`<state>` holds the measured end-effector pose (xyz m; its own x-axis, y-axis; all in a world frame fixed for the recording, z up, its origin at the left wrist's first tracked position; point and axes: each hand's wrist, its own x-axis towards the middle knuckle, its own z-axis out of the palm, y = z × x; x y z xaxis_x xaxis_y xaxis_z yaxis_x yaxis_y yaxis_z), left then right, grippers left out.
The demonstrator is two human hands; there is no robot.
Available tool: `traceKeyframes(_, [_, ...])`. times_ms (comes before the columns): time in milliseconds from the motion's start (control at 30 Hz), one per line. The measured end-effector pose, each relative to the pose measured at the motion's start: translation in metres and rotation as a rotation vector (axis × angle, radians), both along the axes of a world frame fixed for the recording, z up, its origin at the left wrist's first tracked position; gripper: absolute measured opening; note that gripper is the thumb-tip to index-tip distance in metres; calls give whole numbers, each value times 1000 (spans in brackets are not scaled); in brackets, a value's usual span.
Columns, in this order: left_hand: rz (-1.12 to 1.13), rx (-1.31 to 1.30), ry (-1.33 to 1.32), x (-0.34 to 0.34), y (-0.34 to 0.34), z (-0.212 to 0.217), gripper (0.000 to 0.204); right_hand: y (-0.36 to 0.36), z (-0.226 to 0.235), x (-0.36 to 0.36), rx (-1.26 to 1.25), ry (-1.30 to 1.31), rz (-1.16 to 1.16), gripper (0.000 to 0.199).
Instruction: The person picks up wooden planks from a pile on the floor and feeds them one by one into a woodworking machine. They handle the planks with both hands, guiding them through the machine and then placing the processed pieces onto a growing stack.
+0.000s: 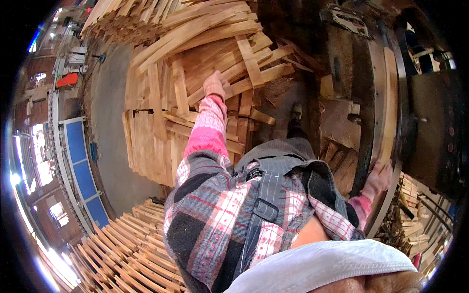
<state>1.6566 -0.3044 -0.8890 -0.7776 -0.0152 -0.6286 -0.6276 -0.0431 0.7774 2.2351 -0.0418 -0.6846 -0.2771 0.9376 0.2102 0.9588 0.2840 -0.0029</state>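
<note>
My left hand (215, 86) reaches out over the big pile of loose boards. Its fingers are curled on a pale wooden slat (239, 71) that lies aslant on top of the others. At the right, my right hand (379, 177) is at the near end of a long wooden board (389, 105), its fingers closed on that end. This board lies lengthwise along a metal machine edge (402, 93). The undersides of both hands are hidden, and the right fingers are partly blurred.
More stacked planks (127, 24) rise beyond the pile. Spaced rows of wooden strips (132, 249) stand at the lower left. Blue panels (82, 161) on a frame line the left side. Wood scraps (342, 156) lie beside the machine, and more offcuts (413, 215) sit at lower right.
</note>
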Motion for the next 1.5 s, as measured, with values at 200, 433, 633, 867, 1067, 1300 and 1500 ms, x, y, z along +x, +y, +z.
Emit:
traceKeyframes(200, [302,197,-79,-94,43,-9,51,180,-32,-79,215,-48,275,38])
traceKeyframes(433, [169,161,192,-152,86,-75,52,291,-43,-139,188,-48,337,48])
traceKeyframes(633, [315,375,-14,-157,83,-60,34,288,-8,-258,166,-130,431,49])
traceKeyframes(867, [258,644,-123,-4,64,9,23,79,-7,-389,-420,184,1011,81])
traceKeyframes(1067, [354,394,-111,60,44,26,33,-39,-3,-396,-790,-473,990,81])
traceKeyframes(1300, [-272,678,225,93,116,114,38,23,-66,-337,-1050,280,866,63])
traceKeyframes(1500, [-595,378,127,103,192,188,60,44,-15,-222,-689,593,358,59])
